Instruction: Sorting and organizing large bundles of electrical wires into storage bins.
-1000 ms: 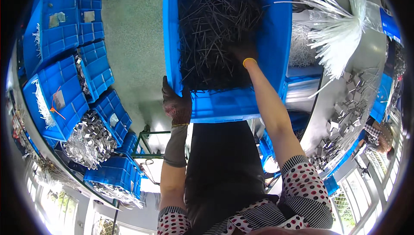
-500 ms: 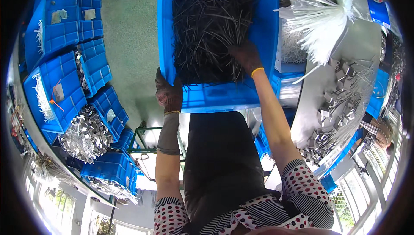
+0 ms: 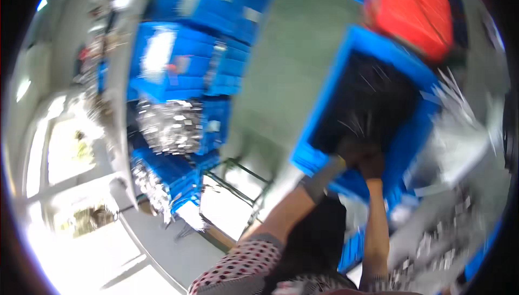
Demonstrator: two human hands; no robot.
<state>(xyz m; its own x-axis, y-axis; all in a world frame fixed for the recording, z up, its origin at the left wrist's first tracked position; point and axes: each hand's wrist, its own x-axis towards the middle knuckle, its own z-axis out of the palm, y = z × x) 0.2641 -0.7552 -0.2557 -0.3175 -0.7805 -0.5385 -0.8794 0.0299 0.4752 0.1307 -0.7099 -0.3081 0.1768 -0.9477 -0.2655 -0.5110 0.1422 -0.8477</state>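
Both gloved hands are meeting at the near rim of the blue bin [image 3: 324, 105]. The left hand [image 3: 346, 153] is sitting just left of the right hand [image 3: 372, 164], touching or nearly so; blur is hiding whether either is clenching anything. The dark wiry bundle [image 3: 373, 105] is lying just beyond them inside the bin, strands running away from the person. A red crate [image 3: 416, 11] is sitting farther off.

I see a bright blue crate [image 3: 324, 112] of dark thin rods [image 3: 373, 105], a red bin [image 3: 416, 14] beyond, my white sleeve [image 3: 240, 265] with red-and-black dots, dark-gloved hands [image 3: 363, 157].
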